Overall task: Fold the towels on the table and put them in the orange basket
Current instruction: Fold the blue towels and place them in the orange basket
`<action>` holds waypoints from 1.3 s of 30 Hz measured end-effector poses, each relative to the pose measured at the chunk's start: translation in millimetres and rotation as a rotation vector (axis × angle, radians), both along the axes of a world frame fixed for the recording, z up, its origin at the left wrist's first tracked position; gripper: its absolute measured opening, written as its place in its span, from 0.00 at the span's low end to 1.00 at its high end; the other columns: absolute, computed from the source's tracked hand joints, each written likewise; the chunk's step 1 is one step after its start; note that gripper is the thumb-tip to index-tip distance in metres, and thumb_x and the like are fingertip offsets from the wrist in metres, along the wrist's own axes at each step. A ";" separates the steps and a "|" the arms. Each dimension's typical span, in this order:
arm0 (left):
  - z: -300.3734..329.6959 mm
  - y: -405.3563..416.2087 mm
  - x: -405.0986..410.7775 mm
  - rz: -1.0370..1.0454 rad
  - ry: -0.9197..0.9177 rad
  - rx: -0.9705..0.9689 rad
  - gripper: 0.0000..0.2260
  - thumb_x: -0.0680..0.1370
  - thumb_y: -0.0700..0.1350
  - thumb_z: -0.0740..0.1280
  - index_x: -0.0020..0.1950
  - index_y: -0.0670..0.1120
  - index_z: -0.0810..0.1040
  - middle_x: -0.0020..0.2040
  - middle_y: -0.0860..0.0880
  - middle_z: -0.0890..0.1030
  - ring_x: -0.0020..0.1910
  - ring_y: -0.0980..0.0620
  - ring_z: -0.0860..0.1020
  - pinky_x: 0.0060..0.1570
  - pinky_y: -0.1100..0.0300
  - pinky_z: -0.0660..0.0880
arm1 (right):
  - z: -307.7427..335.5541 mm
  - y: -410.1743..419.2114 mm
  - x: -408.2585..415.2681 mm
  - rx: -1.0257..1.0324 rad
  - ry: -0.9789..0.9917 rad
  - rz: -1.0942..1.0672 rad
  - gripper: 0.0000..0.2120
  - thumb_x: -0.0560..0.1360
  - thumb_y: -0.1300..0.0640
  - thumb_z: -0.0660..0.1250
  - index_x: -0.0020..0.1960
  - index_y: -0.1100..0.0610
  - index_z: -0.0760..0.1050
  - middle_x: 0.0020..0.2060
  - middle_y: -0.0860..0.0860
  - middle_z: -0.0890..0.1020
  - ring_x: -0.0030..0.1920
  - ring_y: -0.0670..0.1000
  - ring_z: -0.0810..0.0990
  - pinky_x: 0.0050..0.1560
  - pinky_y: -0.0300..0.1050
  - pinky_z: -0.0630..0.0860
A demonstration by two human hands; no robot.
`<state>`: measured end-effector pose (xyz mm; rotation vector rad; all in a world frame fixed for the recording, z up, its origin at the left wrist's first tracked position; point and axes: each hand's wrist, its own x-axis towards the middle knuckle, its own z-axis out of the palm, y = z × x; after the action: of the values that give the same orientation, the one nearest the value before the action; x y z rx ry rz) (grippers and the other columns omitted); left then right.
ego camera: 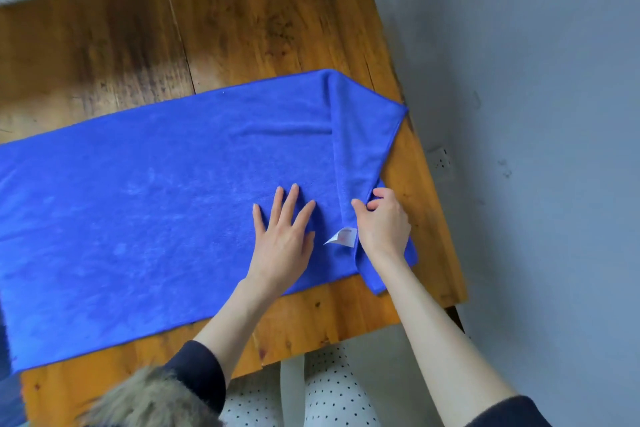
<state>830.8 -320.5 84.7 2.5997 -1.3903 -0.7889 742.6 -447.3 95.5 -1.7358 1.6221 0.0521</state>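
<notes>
Head view: a blue towel (156, 198) is spread lengthwise across the wooden surface (242, 28), its right end folded back over itself in a slanted flap. The left hand (282, 236) is laid flat on the towel with fingers straight and spread, pressing the cloth down just beside the flap. The flap's edge is pinched by the right hand (382, 222), thumb and fingers curled round the cloth near a white label (343, 236). Dark sleeves are seen on both arms, and polka-dot trousers (332, 392) below the surface's near edge.
</notes>
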 end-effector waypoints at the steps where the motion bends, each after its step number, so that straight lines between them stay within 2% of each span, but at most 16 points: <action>1: 2.0 -1.1 -1.7 0.018 0.004 -0.015 0.20 0.81 0.44 0.57 0.73 0.47 0.63 0.77 0.45 0.51 0.76 0.44 0.47 0.71 0.38 0.47 | -2.3 -4.3 1.0 0.036 -0.042 -0.038 0.08 0.75 0.54 0.66 0.50 0.58 0.76 0.42 0.48 0.81 0.45 0.52 0.77 0.47 0.47 0.73; 2: 4.5 -1.7 -3.6 0.046 0.013 -0.051 0.19 0.80 0.42 0.59 0.71 0.45 0.67 0.76 0.43 0.56 0.76 0.43 0.51 0.70 0.38 0.49 | -1.2 -8.1 1.6 0.068 -0.093 -0.075 0.04 0.74 0.56 0.66 0.42 0.56 0.75 0.32 0.47 0.78 0.37 0.49 0.75 0.38 0.42 0.71; 4: 9.4 -3.2 -8.7 0.108 0.017 -0.163 0.15 0.79 0.40 0.62 0.65 0.41 0.73 0.70 0.41 0.69 0.72 0.41 0.63 0.68 0.39 0.57 | -0.6 -17.8 0.1 0.107 -0.166 -0.115 0.12 0.74 0.58 0.66 0.34 0.54 0.68 0.24 0.44 0.70 0.29 0.45 0.69 0.28 0.36 0.62; 7: 14.6 -7.9 -24.3 0.124 0.001 -0.271 0.14 0.78 0.49 0.62 0.56 0.42 0.78 0.56 0.45 0.79 0.58 0.42 0.75 0.59 0.46 0.70 | 1.9 -35.4 -5.4 0.264 -0.243 -0.160 0.04 0.74 0.57 0.68 0.42 0.56 0.77 0.34 0.46 0.78 0.36 0.46 0.75 0.32 0.35 0.68; 9: 16.0 -14.3 -39.5 0.101 -0.008 -0.259 0.18 0.75 0.58 0.60 0.49 0.45 0.79 0.46 0.48 0.79 0.47 0.45 0.76 0.48 0.52 0.72 | 3.8 -44.1 -9.8 0.387 -0.293 -0.161 0.05 0.74 0.57 0.68 0.40 0.56 0.79 0.38 0.50 0.81 0.36 0.46 0.78 0.30 0.32 0.68; 11: 12.5 -24.2 -54.8 0.094 -0.010 -0.166 0.21 0.72 0.64 0.60 0.45 0.46 0.77 0.41 0.51 0.76 0.43 0.47 0.73 0.43 0.54 0.69 | 1.9 -50.1 -11.2 0.440 -0.283 -0.120 0.09 0.75 0.56 0.66 0.41 0.60 0.80 0.39 0.56 0.82 0.35 0.45 0.78 0.29 0.33 0.68; 14: 3.3 -38.8 -69.5 0.123 -0.004 0.034 0.22 0.73 0.66 0.61 0.48 0.47 0.72 0.44 0.52 0.73 0.47 0.48 0.70 0.46 0.56 0.64 | 4.1 -60.7 -3.2 0.393 -0.274 -0.116 0.16 0.76 0.55 0.62 0.51 0.69 0.77 0.44 0.60 0.82 0.38 0.48 0.78 0.37 0.43 0.67; 18: 1.4 -47.7 -68.9 0.231 -0.006 0.042 0.08 0.77 0.50 0.59 0.50 0.46 0.69 0.48 0.49 0.75 0.50 0.47 0.70 0.47 0.56 0.64 | 2.5 -87.3 14.1 0.266 -0.294 -0.145 0.17 0.76 0.56 0.62 0.51 0.71 0.76 0.43 0.62 0.82 0.41 0.58 0.80 0.39 0.45 0.68; 20: 4.4 -47.0 -65.1 0.261 0.017 0.034 0.04 0.77 0.44 0.58 0.49 0.46 0.70 0.47 0.49 0.76 0.48 0.46 0.70 0.46 0.57 0.64 | 4.1 -98.4 25.4 0.223 -0.300 -0.150 0.15 0.76 0.57 0.63 0.41 0.70 0.75 0.38 0.66 0.77 0.36 0.59 0.74 0.38 0.45 0.65; 22: 6.9 -44.3 -64.2 0.313 0.115 -0.025 0.06 0.77 0.40 0.58 0.52 0.44 0.73 0.47 0.47 0.78 0.47 0.45 0.71 0.46 0.56 0.67 | 5.2 -106.0 36.9 0.193 -0.296 -0.148 0.18 0.75 0.57 0.63 0.29 0.59 0.64 0.28 0.56 0.67 0.32 0.52 0.65 0.34 0.42 0.61; 25: 14.0 -38.6 -67.3 0.568 0.435 -0.160 0.09 0.75 0.36 0.59 0.53 0.43 0.75 0.46 0.49 0.78 0.46 0.48 0.73 0.45 0.57 0.71 | 5.7 -109.8 47.8 0.170 -0.289 -0.186 0.23 0.76 0.58 0.63 0.27 0.54 0.55 0.24 0.48 0.60 0.27 0.49 0.59 0.27 0.38 0.59; 27: 16.2 -35.6 -66.4 0.743 0.596 -0.215 0.09 0.75 0.36 0.60 0.51 0.46 0.75 0.43 0.53 0.77 0.42 0.55 0.73 0.39 0.66 0.68 | 6.0 -108.2 52.1 0.183 -0.324 -0.222 0.22 0.75 0.60 0.63 0.28 0.54 0.56 0.26 0.49 0.61 0.30 0.50 0.61 0.32 0.40 0.63; 29: 16.7 -32.9 -60.2 0.849 0.669 -0.245 0.07 0.76 0.37 0.61 0.50 0.48 0.75 0.43 0.53 0.77 0.41 0.56 0.73 0.37 0.68 0.67 | 7.7 -102.7 55.4 0.167 -0.357 -0.220 0.21 0.75 0.60 0.64 0.28 0.54 0.58 0.26 0.49 0.64 0.30 0.50 0.62 0.35 0.44 0.65; 32: 20.9 -26.2 -44.8 0.962 0.781 -0.276 0.05 0.78 0.39 0.61 0.49 0.46 0.75 0.40 0.51 0.76 0.41 0.51 0.73 0.43 0.57 0.73 | 16.6 -87.9 61.4 0.128 -0.402 -0.180 0.17 0.75 0.59 0.65 0.30 0.53 0.63 0.27 0.46 0.69 0.30 0.46 0.67 0.32 0.36 0.66; 34: 25.6 -18.1 -31.9 0.991 0.824 -0.289 0.04 0.79 0.40 0.62 0.46 0.45 0.75 0.37 0.51 0.73 0.40 0.50 0.71 0.46 0.51 0.75 | 26.6 -76.4 69.1 0.091 -0.414 -0.132 0.15 0.75 0.59 0.64 0.32 0.54 0.65 0.28 0.46 0.71 0.31 0.46 0.68 0.32 0.36 0.66; 39: 43.6 18.1 9.9 0.922 0.882 -0.372 0.14 0.81 0.43 0.58 0.45 0.32 0.70 0.38 0.44 0.68 0.38 0.49 0.66 0.43 0.53 0.67 | 59.6 -40.9 100.5 0.023 -0.452 -0.016 0.09 0.75 0.59 0.63 0.38 0.61 0.71 0.35 0.53 0.78 0.37 0.51 0.74 0.43 0.54 0.76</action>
<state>840.8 -302.3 128.3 1.8335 -0.0492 -1.1081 843.1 -488.2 155.2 -1.5762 1.2948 -0.3078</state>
